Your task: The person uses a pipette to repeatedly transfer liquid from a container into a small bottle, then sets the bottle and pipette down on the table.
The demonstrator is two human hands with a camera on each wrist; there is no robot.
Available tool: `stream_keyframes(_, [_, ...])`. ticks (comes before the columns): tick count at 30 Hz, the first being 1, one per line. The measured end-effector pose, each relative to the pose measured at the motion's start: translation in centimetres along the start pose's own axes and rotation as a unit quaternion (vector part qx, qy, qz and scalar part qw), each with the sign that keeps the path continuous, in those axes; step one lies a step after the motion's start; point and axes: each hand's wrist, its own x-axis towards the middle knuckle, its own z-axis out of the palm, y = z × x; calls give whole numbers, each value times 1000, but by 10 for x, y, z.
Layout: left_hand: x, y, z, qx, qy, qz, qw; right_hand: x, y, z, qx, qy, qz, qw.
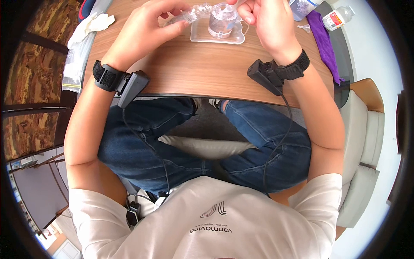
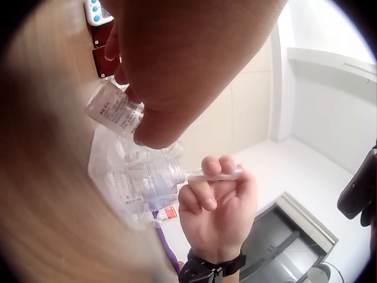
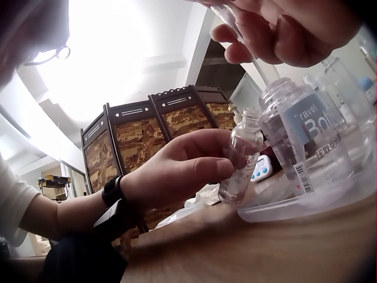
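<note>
My left hand [image 1: 148,32] grips a small clear bottle [image 3: 238,174] with printed text, tilted, its open neck beside the larger bottle. That larger clear travel bottle [image 3: 303,144] has a blue label, an open threaded mouth and clear liquid inside. It stands upright on a shallow translucent tray [image 1: 217,41]. Above it, my right hand [image 1: 276,32] pinches a thin clear plastic dropper [image 2: 215,175]. In the right wrist view the dropper slants down to the travel bottle's mouth. The head view cuts off part of both hands at its top edge.
A capped bottle with a red label [image 1: 338,18], a purple cloth [image 1: 322,43] and a small clear funnel [image 1: 305,28] lie to the right. On the left are a crumpled white tissue [image 1: 92,26] and a plastic bag [image 1: 74,69]. A white timer [image 3: 262,170] stands behind the small bottle.
</note>
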Motion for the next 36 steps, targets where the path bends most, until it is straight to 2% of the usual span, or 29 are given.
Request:
stream_keyframes(4, [-1, -2, 0, 7, 12, 18, 1000, 1, -11, -5, 4, -1, -38, 999])
stream_keyframes(6, [-1, 0, -1, 11, 18, 22, 1000, 6, -20, -9, 80, 64, -60, 993])
stream_keyframes(9, [0, 6, -2, 7, 2, 11, 1000, 0, -56, -12, 110, 49, -89, 989])
stream_keyframes(12, [1, 6, -1, -4, 12, 32, 999, -1, -61, -12, 104, 35, -121, 987])
stream_keyframes(16, [1, 8, -1, -6, 14, 32, 999, -2, -59, -2, 146, 57, -84, 984])
stream_keyframes(31, [0, 1, 0, -2, 22, 41, 999, -1, -49, -3, 141, 20, -109, 984])
stream_keyframes(33, [0, 0, 0, -7, 23, 35, 999, 1, -41, -1, 123, 57, -151, 979])
stream_keyframes(36, [1, -1, -1, 11, 27, 51, 998, -4, -55, -6, 154, 30, -126, 979])
